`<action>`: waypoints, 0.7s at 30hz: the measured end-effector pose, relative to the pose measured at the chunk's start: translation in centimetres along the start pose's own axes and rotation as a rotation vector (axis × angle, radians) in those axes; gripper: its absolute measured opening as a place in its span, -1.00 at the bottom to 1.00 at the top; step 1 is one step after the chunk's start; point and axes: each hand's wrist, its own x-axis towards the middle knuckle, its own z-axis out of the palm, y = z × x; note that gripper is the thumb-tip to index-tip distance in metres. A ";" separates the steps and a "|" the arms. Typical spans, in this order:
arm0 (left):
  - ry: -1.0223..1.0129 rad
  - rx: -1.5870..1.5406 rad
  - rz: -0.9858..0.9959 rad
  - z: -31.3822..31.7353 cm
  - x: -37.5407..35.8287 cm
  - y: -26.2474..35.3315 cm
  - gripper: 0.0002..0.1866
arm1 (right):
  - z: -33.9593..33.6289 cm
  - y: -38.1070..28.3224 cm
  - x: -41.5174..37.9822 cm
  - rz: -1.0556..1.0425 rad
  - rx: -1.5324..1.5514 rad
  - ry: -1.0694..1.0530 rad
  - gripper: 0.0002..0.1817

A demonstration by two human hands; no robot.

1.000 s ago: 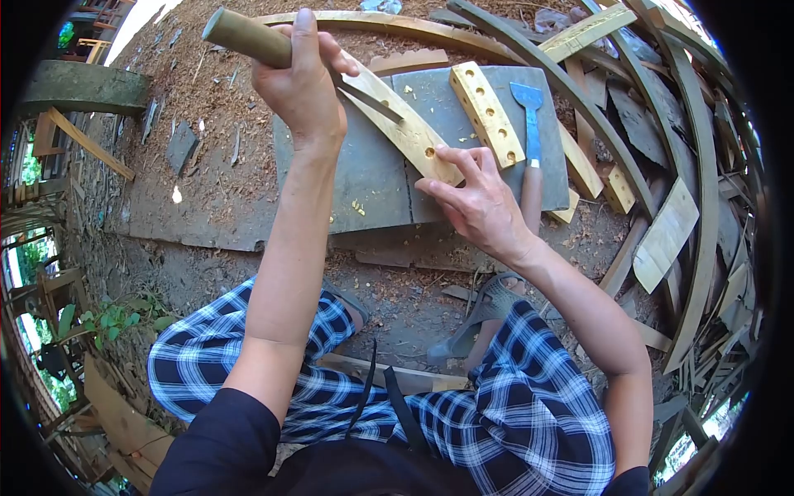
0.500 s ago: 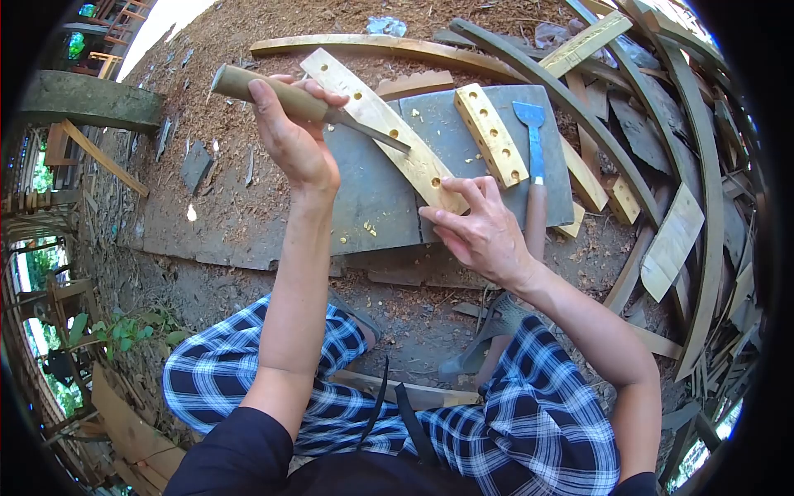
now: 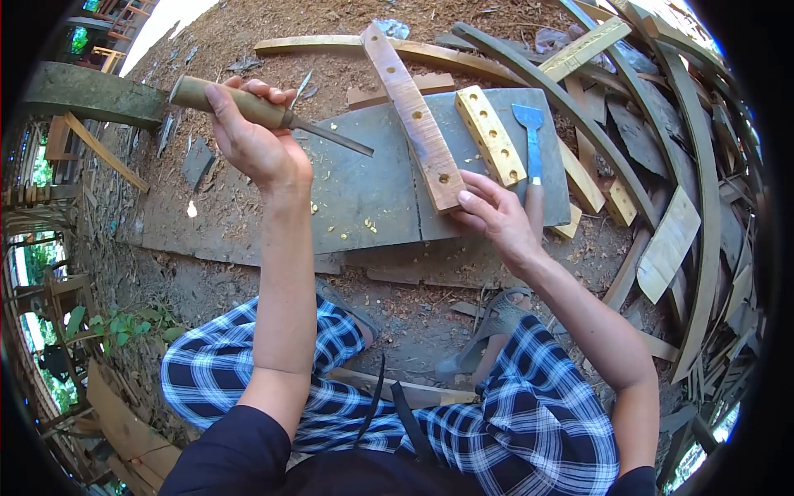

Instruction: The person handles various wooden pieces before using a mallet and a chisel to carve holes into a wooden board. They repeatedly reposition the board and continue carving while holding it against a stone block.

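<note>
My left hand (image 3: 263,140) is closed round the wooden handle of a chisel (image 3: 331,137), whose narrow metal blade points right and slightly down, apart from the wood. My right hand (image 3: 500,219) pinches the near end of a long wooden strip (image 3: 411,112) between thumb and fingers. This strip has a row of round holes and slants away from me over a grey board (image 3: 364,194). Right of it on the board lies a shorter wooden block (image 3: 490,136) with holes. Farther right rests a blue-bladed tool (image 3: 532,136) with a brown handle.
Wood shavings are scattered on the board and ground. Long curved wooden pieces (image 3: 703,207) and offcuts are heaped at the right. A curved strip (image 3: 322,43) lies beyond the board. A thick beam (image 3: 91,99) stands at the left, near green plants (image 3: 124,326).
The chisel has moved left and down, away from the strip. My right hand has turned the strip to a steeper angle, showing a browner face, and changed its hold on the near end.
</note>
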 end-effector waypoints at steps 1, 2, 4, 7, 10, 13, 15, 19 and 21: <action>-0.017 0.011 0.009 0.0 -0.3 -0.1 -0.63 | 0.0 0.1 0.0 0.005 -0.005 -0.004 -0.45; -0.009 0.011 0.010 0.1 -0.6 -0.2 -0.63 | -0.1 0.1 0.0 0.013 0.044 -0.009 -0.45; -0.017 0.022 -0.023 0.3 -1.1 -0.3 -0.63 | -0.1 0.1 0.0 0.022 0.090 -0.016 -0.45; -0.012 0.027 -0.026 0.3 -1.3 -0.6 -0.62 | -0.2 0.0 -0.1 0.012 0.081 -0.008 -0.44; -0.026 0.026 -0.026 0.4 -1.5 -0.7 -0.61 | 0.0 0.0 -0.1 0.002 0.018 0.001 -0.43; -0.038 0.012 -0.035 0.8 -1.9 -0.9 -0.59 | 0.1 -0.1 -0.1 -0.036 -0.074 0.005 -0.41; -0.041 0.008 -0.038 0.9 -2.1 -1.0 -0.57 | 0.4 -0.7 -0.2 -0.050 -0.281 0.024 -0.46; -0.056 -0.002 -0.041 1.1 -2.4 -0.9 -0.58 | 1.5 -1.8 -1.4 -0.512 -1.004 0.219 -0.42; -0.062 -0.005 -0.039 1.2 -2.6 -0.8 -0.60 | 1.5 -2.1 -1.4 -0.543 -1.077 0.218 -0.41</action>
